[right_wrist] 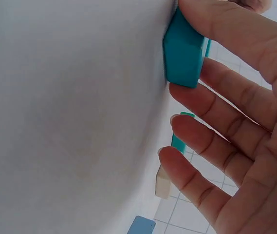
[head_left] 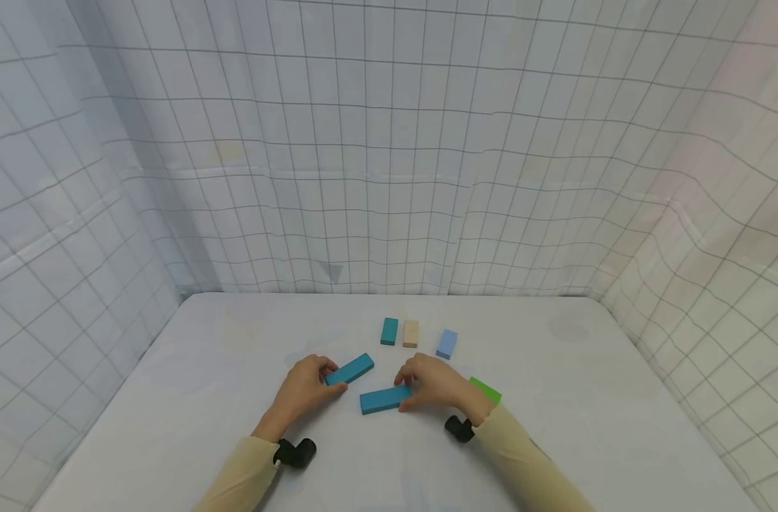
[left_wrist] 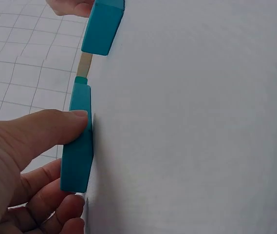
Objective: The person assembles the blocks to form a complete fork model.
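Observation:
Two long blue blocks lie on the white table at its middle. My left hand (head_left: 304, 387) pinches the near end of the left blue block (head_left: 350, 370) between thumb and fingers; the left wrist view shows the thumb across this block (left_wrist: 77, 146). With thumb and fingertips, my right hand (head_left: 430, 382) grips the right end of the second blue block (head_left: 381, 400). In the right wrist view that block (right_wrist: 183, 53) sits between the thumb and forefinger, the other fingers spread apart. The blocks do not touch each other.
Beyond the hands lie a teal block (head_left: 390, 331), a beige block (head_left: 411, 333) and a light blue block (head_left: 446, 344). A green block (head_left: 485, 390) is partly hidden behind the right wrist. Grid-patterned white curtains surround the table (head_left: 235, 334) at the back and sides.

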A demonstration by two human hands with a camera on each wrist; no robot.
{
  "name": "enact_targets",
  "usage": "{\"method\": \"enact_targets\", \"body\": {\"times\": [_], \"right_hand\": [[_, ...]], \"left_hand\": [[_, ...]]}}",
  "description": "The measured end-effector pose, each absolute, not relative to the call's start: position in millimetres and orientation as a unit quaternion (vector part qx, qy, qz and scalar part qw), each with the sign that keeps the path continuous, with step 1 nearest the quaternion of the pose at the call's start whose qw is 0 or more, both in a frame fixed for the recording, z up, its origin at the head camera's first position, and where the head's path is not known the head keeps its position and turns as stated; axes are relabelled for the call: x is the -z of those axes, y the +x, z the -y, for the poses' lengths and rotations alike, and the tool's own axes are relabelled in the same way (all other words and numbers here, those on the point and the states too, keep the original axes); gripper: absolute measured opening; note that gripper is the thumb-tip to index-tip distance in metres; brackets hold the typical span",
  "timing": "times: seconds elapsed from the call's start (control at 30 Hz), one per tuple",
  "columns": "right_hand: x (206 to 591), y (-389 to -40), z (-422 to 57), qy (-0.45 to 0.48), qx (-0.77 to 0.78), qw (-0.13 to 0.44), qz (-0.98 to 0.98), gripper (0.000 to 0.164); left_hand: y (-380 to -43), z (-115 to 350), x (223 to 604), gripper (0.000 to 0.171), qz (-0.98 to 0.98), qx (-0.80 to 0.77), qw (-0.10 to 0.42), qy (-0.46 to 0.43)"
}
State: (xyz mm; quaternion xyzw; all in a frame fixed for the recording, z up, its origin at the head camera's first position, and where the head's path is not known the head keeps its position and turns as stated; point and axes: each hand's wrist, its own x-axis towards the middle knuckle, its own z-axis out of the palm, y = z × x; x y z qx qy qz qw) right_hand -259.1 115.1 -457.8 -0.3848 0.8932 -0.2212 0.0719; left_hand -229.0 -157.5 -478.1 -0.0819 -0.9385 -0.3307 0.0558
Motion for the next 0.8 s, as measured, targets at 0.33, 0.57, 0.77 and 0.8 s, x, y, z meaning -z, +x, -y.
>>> {"method": "enact_targets", "body": {"times": [0.33,0.57,0.77,0.8], "right_hand": [[459.3,-248.9,-127.1,-0.381,0.203,0.056,-0.9,0.028],[461.4,-245.8,-136.6,-0.376,0.218,0.047,-0.9,0.03],[462.4,-246.2,-145.2,-0.36,0.243,0.044,-0.9,0.032],[462.6,-246.6,-147.0,-0.356,0.246,0.043,-0.9,0.032]], "left_hand": [[-226.3,149.0,479.9,0.038,0.939,0.329,0.062,-0.071],[-224.5,141.6,483.7,0.038,0.934,0.344,0.074,-0.066],[-223.1,134.5,486.2,0.037,0.926,0.36,0.088,-0.071],[-222.8,132.7,486.3,0.038,0.926,0.361,0.09,-0.072]]}}
